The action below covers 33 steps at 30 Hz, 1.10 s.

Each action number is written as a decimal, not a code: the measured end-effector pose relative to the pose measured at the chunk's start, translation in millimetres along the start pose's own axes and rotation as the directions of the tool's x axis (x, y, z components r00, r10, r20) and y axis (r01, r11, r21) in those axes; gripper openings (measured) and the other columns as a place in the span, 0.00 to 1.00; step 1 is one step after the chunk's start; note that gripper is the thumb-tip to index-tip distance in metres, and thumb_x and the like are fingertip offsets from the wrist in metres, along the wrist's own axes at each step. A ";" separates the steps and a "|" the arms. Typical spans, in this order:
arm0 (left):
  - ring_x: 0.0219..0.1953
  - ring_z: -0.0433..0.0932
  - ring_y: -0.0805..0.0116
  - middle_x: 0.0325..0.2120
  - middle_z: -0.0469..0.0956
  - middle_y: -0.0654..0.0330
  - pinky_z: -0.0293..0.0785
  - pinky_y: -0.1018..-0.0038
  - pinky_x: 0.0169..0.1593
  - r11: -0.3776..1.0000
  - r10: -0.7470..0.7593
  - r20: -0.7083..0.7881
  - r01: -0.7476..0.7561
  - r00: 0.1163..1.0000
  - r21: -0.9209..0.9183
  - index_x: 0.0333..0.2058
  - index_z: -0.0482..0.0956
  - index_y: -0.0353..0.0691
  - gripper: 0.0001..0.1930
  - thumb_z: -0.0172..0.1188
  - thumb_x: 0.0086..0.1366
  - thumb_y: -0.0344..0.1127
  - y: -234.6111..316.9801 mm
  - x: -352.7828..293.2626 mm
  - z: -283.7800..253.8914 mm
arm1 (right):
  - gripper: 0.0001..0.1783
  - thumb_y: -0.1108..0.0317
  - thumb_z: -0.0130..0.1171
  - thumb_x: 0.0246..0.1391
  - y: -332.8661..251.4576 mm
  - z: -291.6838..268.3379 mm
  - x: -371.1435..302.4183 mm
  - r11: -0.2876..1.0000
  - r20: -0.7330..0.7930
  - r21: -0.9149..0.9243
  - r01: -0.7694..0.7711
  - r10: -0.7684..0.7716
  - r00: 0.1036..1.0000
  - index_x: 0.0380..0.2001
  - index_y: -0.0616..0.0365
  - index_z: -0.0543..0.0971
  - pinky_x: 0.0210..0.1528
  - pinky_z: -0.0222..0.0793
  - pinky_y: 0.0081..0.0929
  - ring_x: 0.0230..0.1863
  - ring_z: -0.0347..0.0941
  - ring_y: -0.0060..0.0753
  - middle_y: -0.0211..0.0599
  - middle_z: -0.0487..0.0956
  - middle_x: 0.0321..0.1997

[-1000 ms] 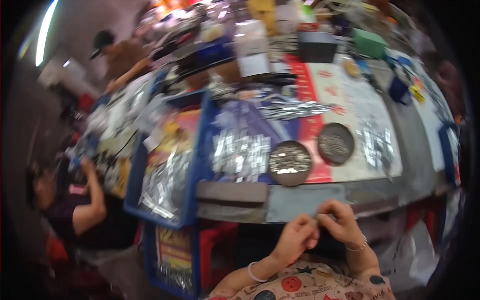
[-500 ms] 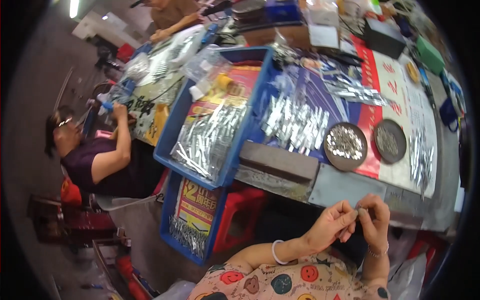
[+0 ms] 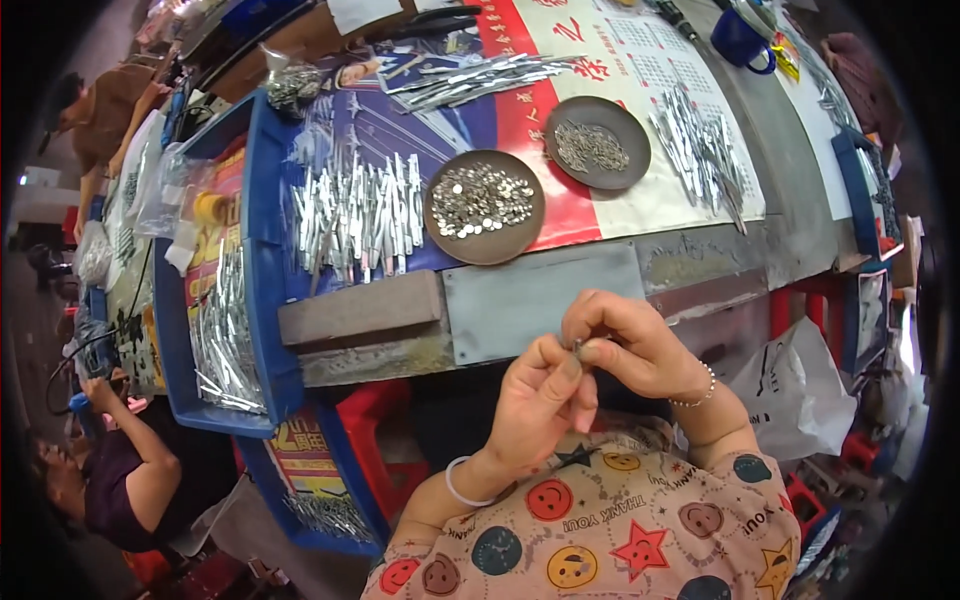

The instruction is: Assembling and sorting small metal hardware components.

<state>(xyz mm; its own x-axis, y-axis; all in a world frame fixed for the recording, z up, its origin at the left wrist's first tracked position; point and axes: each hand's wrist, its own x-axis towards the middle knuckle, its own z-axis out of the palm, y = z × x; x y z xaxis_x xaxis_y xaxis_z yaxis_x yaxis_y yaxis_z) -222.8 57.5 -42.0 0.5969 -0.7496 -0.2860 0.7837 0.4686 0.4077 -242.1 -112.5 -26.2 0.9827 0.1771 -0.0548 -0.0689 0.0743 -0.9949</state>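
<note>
My left hand [image 3: 541, 398] and my right hand [image 3: 632, 346] meet in front of my body, just off the table's near edge. Both are closed, with thumbs and fingertips pinched together around something too small to make out. Beyond them a bare grey metal plate [image 3: 500, 312] lies on the edge. A round brown dish [image 3: 440, 241] of small shiny discs stands behind the plate. To its right, another brown dish [image 3: 640, 172] holds tiny metal pins or similar parts. Thin silvery metal strips lie in a pile [image 3: 357, 215] on the left and another pile [image 3: 700, 155] on the right.
A blue crate [image 3: 277, 345] of metal strips stands at the left, with a lower blue crate [image 3: 350, 445] beneath. A brown block [image 3: 360, 312] lies along the edge. Red stools [image 3: 372, 408] stand below. A blue mug [image 3: 742, 40] is far right. Co-workers sit at left.
My view has turned to the right and nearer the table, so the dishes and strips appear further left. My hands stay pinched together in front of me.
</note>
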 end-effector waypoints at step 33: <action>0.18 0.70 0.76 0.20 0.72 0.62 0.65 0.83 0.22 0.990 -0.033 -0.036 0.038 0.999 0.137 0.32 0.65 0.42 0.08 0.50 0.69 0.37 -12.3 10.7 9.2 | 0.06 0.83 0.52 0.46 -4.1 17.9 -15.9 0.731 -0.248 -0.647 0.218 -0.472 0.846 0.29 0.63 0.71 0.27 0.66 0.31 0.26 0.70 0.45 0.45 0.72 0.28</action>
<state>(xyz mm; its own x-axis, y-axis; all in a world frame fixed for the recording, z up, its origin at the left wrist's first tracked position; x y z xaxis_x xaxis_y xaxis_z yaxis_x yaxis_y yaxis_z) -227.7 39.4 -42.1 0.5766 -0.7473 -0.3302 0.7746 0.3714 0.5119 -260.5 -98.0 -19.7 0.9066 -0.1289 0.4019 0.2752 -0.5416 -0.7944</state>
